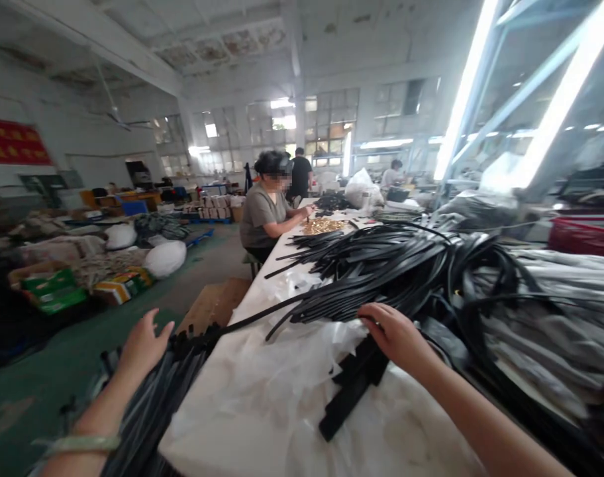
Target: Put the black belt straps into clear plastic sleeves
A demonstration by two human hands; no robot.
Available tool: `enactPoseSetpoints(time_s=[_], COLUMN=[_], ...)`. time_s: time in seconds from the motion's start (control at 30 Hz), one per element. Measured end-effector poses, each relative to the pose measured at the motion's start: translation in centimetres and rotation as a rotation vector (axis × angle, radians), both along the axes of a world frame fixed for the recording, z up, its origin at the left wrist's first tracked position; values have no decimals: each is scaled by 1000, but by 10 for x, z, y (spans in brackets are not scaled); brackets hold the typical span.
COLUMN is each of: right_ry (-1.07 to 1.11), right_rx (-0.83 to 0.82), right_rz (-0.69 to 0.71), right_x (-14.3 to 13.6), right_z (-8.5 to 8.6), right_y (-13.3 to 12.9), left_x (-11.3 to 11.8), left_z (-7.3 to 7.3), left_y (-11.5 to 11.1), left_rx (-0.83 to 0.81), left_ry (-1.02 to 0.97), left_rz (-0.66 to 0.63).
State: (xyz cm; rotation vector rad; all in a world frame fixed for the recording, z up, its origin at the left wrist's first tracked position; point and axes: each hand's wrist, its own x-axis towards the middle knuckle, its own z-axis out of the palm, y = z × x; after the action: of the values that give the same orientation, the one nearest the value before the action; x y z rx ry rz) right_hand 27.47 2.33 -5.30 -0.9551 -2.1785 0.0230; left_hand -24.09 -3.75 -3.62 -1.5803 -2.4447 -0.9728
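Note:
My left hand (147, 343) hovers off the table's left edge, thumb and fingers apart, with nothing visible in it. Below and beside it hangs a bundle of long black strips (155, 404). My right hand (390, 332) is over the table, its fingers bent and closed at the near edge of a large pile of flat black straps (376, 265). It seems to pinch a strap there; the fingertips are partly hidden. One long black strap (267, 307) stretches from the pile across the table edge toward the hanging bundle. Short wide black pieces (349, 397) lie under my right wrist.
Crumpled clear plastic (282, 371) covers part of the white table (207, 430). Farther along, a seated co-worker (267, 212) handles something near a heap of small gold-coloured parts (324, 226). Grey fabric (545, 318) is piled right. A cardboard sheet (217, 301) and boxes are on the floor left.

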Motion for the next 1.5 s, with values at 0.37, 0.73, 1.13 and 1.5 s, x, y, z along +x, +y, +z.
enactPoseSetpoints(time_s=[0.37, 0.73, 1.13, 1.5], right_ry=[602, 675, 289, 479], right_rx=[69, 270, 18, -43], right_rz=[-68, -101, 137, 97], right_x=[-2, 10, -11, -8], right_z=[17, 36, 34, 28], right_y=[-15, -23, -34, -21], left_x=[303, 310, 294, 333], left_z=[47, 56, 61, 62], left_y=[7, 31, 20, 39], left_rx=[6, -160, -169, -44], left_ry=[283, 223, -510, -382], left_rz=[-1014, -804, -809, -794])
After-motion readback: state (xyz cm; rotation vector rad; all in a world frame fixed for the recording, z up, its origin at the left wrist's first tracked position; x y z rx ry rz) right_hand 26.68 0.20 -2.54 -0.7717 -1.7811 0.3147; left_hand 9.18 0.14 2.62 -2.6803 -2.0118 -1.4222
